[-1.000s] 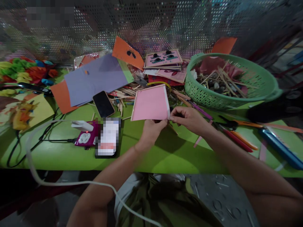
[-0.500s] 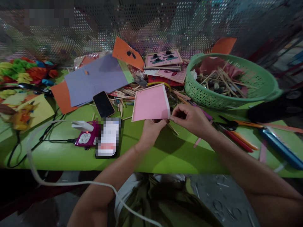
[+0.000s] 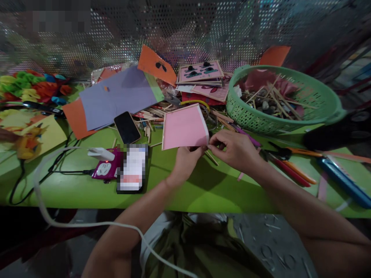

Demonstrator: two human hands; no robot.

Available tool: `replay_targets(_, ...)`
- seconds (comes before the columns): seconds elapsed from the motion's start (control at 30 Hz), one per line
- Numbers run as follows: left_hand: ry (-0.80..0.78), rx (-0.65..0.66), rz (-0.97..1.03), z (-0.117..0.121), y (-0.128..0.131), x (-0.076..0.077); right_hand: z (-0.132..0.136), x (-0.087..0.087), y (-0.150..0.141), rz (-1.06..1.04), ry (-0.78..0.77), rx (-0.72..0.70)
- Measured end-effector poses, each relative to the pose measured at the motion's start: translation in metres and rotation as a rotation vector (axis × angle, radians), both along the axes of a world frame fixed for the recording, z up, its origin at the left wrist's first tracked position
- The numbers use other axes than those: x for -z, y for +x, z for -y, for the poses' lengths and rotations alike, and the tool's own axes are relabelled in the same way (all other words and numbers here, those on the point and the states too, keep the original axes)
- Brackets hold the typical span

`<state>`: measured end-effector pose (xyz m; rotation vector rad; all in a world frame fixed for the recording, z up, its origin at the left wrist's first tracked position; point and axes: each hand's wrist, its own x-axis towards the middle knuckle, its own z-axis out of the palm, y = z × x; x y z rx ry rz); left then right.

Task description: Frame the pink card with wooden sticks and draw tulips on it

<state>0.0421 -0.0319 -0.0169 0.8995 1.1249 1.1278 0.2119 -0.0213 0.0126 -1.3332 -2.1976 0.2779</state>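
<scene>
Long bright-green table [image 3: 162,197]: black-screened rectangular phone [image 3: 127,127], round green perforated plastic basket [image 3: 261,116], orange-handled pliers [image 3: 304,152].

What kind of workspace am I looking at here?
Likely a craft table in a workshop or classroom: the left hand holds pink paper edged with thin sticks, a green basket holds more sticks and pebbles, and pliers lie nearby.

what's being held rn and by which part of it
The pink card, by its near edge in the left hand; the right hand's fingers are at its near right corner.
</scene>
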Motion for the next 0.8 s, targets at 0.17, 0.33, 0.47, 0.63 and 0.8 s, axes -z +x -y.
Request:
replay_targets(0.17, 0.009, -0.016, 0.003, -0.0002, 0.0011, 0.0028, 0.0007, 0.0038, -0.0015, 0.008, -0.001, 0.017)
replay_targets(0.33, -0.014, -0.028, -0.024, -0.0001, 0.0004, 0.0038, 0.0014, 0.0054, -0.0021, 0.025, -0.006, 0.016)
replay_targets(0.47, -0.032, -0.029, -0.060, 0.0004, 0.0000, 0.0022, 0.0006, 0.0037, -0.0014, 0.021, 0.009, 0.003)
replay_targets(0.63, -0.015, -0.037, -0.046, -0.0005, 0.0004, 0.0028, 0.0002, 0.0019, 0.0002, -0.021, 0.018, -0.035)
replay_targets(0.8, 0.011, -0.018, -0.091, -0.0003, 0.0000, 0.0017, 0.0004, 0.0059, 0.0008, 0.002, 0.066, -0.033)
